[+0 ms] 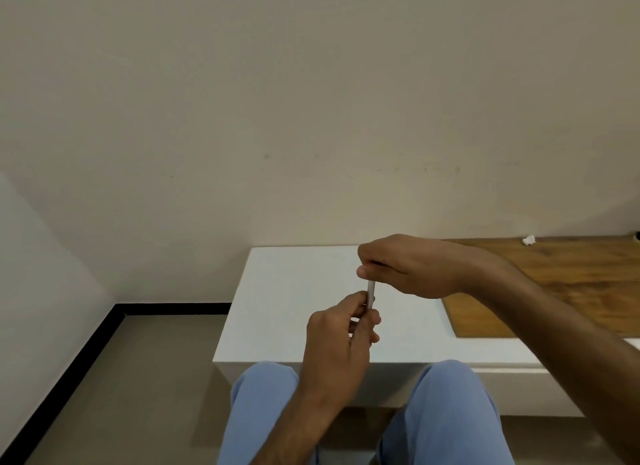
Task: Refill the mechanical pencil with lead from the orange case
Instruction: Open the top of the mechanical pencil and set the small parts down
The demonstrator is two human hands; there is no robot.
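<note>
While the white tabletop (294, 291) sits bare beneath them, I judge the cap step is in hand: my left hand (341, 336) grips the mechanical pencil (371, 295) upright, my right hand (405, 267) pinching its top end. Next I need a steady straight pull or push there; the orange case is nowhere in view.

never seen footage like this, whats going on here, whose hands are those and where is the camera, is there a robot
There is no robot. This is one picture from a camera worn on a person's head, looking forward and down, so you see their own arms and their knees in blue trousers.

The left hand grips the lower part of a thin grey pencil, held nearly upright. The right hand is curled over its top end; what its fingers do there is hidden.

The hands are above a white table that joins a wooden surface. A small white scrap lies far back on the wood. No orange case is in view.
</note>
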